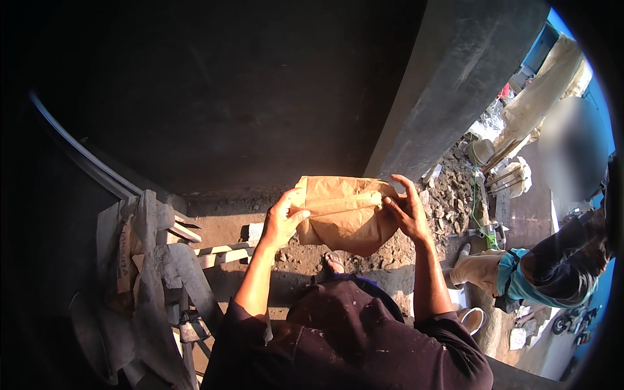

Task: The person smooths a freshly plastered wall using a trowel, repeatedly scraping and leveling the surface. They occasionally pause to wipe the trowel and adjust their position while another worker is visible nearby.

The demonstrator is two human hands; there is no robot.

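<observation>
A creased sheet of brown paper [348,221], perhaps a paper bag, is stretched between my two hands in front of my chest. My left hand [284,218] grips its left edge, thumb on the near face and fingers behind. At the other edge my right hand [411,211] pinches the paper with the thumb, while the index finger points up and away. A fold runs across the upper part of the paper, and its lower edge sags. Sunlight falls on the paper and both forearms.
A dark wall [260,97] rises ahead, with a grey pillar [448,84] to its right. Wooden boards [149,260] lean at my left. Rubble [455,195] covers the ground at right, near a bucket [471,318]. Another person [539,273] in dark and turquoise clothing is at the far right.
</observation>
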